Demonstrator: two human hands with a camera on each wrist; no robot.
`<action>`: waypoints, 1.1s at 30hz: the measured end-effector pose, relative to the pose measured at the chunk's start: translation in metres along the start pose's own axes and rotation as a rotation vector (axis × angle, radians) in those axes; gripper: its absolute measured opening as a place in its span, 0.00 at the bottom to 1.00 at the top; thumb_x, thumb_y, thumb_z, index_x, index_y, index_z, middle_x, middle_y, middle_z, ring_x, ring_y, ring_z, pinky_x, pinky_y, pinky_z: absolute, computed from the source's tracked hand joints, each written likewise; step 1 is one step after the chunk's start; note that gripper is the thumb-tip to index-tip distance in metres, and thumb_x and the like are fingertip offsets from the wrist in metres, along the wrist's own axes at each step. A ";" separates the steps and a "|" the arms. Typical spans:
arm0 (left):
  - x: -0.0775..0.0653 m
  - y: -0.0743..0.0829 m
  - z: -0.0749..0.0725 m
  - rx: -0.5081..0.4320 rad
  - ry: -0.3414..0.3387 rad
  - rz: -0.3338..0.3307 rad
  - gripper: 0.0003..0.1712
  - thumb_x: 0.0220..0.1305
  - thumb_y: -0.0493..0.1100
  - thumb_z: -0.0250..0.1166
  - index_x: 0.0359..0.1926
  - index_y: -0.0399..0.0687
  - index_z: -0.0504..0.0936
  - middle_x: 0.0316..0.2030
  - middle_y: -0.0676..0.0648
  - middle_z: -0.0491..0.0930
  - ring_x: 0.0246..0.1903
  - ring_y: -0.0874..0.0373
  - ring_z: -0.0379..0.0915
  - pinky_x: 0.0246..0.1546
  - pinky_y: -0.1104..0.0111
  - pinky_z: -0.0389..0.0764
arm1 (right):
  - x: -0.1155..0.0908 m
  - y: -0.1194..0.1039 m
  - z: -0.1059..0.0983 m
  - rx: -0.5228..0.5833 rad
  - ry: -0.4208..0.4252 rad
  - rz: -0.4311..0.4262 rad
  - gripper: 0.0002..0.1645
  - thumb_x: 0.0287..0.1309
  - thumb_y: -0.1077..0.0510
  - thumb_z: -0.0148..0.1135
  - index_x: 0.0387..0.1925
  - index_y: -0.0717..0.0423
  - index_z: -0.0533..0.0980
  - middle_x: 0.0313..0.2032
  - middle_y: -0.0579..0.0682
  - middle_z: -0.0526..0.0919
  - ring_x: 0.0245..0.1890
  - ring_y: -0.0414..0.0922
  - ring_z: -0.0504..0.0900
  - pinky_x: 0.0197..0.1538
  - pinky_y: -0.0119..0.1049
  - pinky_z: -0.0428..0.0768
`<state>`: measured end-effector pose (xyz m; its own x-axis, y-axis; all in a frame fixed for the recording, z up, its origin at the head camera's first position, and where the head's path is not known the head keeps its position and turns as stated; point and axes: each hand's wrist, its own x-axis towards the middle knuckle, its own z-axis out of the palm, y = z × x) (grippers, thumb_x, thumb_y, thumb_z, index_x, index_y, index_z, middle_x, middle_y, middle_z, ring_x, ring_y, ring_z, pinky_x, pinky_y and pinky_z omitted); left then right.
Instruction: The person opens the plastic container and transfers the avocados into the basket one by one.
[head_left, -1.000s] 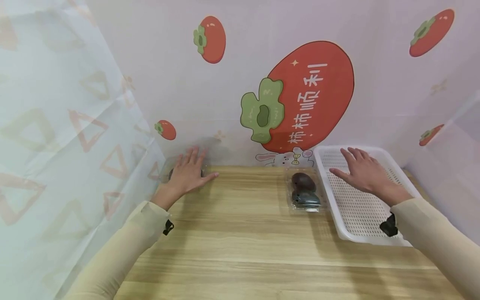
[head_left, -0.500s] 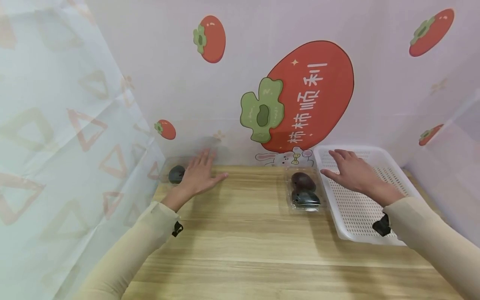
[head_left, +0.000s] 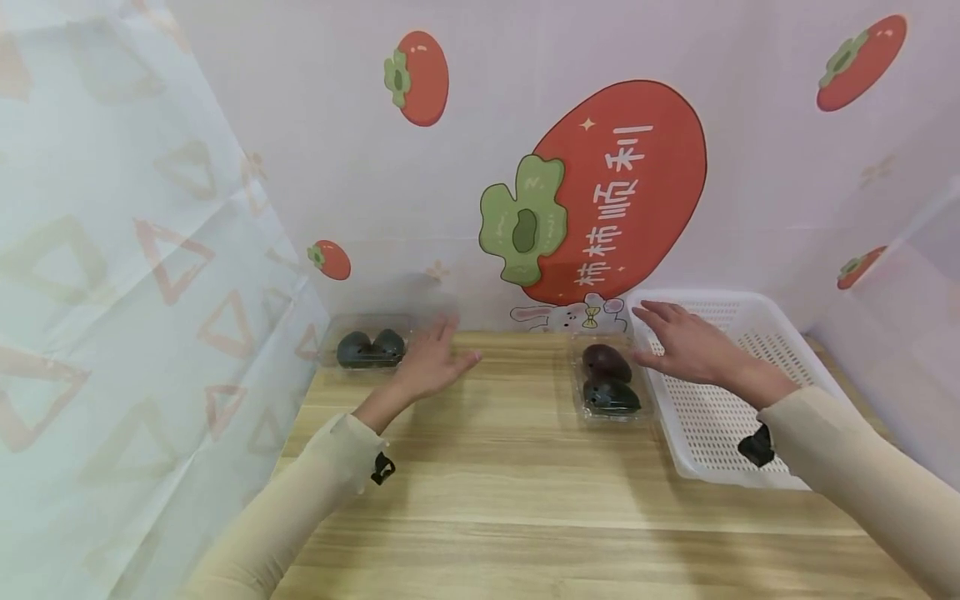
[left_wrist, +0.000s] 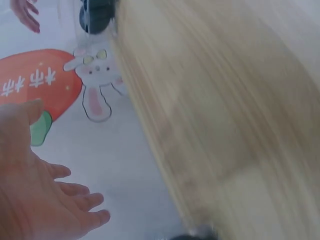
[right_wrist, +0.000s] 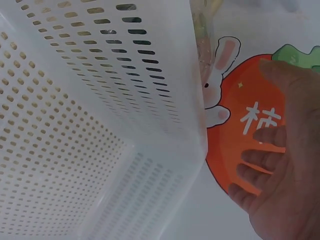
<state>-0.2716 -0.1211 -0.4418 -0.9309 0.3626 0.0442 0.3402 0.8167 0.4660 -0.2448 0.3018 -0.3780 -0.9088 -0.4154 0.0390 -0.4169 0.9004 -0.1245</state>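
My left hand point(head_left: 431, 365) is held over the table, fingers extended and holding nothing, just right of a clear plastic box point(head_left: 408, 321) with two dark avocados point(head_left: 352, 350) in it. A second clear box point(head_left: 581, 412), also with two dark avocados point(head_left: 611, 396), stands against the left side of a white basket point(head_left: 678, 442). Above that basket's left rim hovers my right hand point(head_left: 693, 346), its fingers relaxed and nothing in them. The left wrist view shows the left palm point(left_wrist: 40, 205) apart from any object; in the right wrist view the right hand point(right_wrist: 285, 165) is beside the basket wall point(right_wrist: 165, 60).
The wooden table point(head_left: 495, 483) meets a back wall sheet point(head_left: 465, 192) printed with persimmons and a rabbit. A pale sheet point(head_left: 150, 333) closes off the left side, and another sheet point(head_left: 907, 333) stands on the right.
My left hand has moved right, away from the left box, so both avocados in it now show. My right hand has drifted left toward the right box. Neither box has moved.
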 end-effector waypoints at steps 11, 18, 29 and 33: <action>0.006 0.027 0.026 -0.346 -0.052 -0.031 0.49 0.79 0.62 0.57 0.83 0.35 0.53 0.81 0.33 0.54 0.81 0.38 0.50 0.80 0.46 0.54 | 0.007 -0.009 0.001 0.039 -0.048 -0.100 0.60 0.58 0.33 0.75 0.76 0.68 0.64 0.75 0.71 0.66 0.73 0.71 0.67 0.69 0.68 0.71; 0.013 0.051 0.047 -0.532 -0.114 -0.094 0.47 0.79 0.64 0.56 0.83 0.39 0.56 0.80 0.36 0.59 0.77 0.38 0.60 0.75 0.44 0.64 | 0.012 -0.014 0.005 0.070 -0.121 -0.120 0.69 0.48 0.33 0.82 0.78 0.69 0.62 0.77 0.70 0.64 0.74 0.70 0.67 0.68 0.67 0.72; 0.022 0.075 0.076 -0.832 -0.158 -0.172 0.47 0.79 0.61 0.58 0.82 0.34 0.56 0.80 0.34 0.59 0.78 0.39 0.57 0.76 0.46 0.63 | 0.020 -0.024 0.009 0.038 -0.206 -0.154 0.72 0.43 0.34 0.85 0.78 0.69 0.62 0.77 0.70 0.62 0.75 0.69 0.65 0.68 0.65 0.74; 0.028 0.084 0.089 -0.912 -0.153 -0.205 0.46 0.77 0.57 0.62 0.81 0.33 0.57 0.79 0.33 0.61 0.78 0.38 0.58 0.76 0.48 0.64 | 0.022 -0.026 0.013 0.017 -0.231 -0.148 0.73 0.41 0.32 0.86 0.78 0.69 0.62 0.78 0.70 0.61 0.75 0.69 0.65 0.66 0.64 0.76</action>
<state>-0.2569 -0.0030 -0.4800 -0.9116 0.3587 -0.2010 -0.1229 0.2288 0.9657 -0.2537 0.2676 -0.3872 -0.8095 -0.5622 -0.1692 -0.5424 0.8265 -0.1507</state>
